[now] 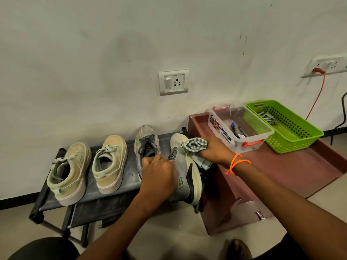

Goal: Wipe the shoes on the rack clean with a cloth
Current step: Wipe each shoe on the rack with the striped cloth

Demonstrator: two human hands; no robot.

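on the black rack (112,186) by the white wall (93,53), your left hand (159,177) grips the grey shoe (185,171); your right hand (216,151) presses a bunched cloth (194,144) on it.

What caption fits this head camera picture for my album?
Left hand holds a grey shoe on the rack while right hand wipes it with a cloth.

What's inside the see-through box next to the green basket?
The clear plastic box holds some markers, one with a blue cap, lying on its bottom. The box's printed label covers part of the front wall, so anything behind that label cannot be seen.
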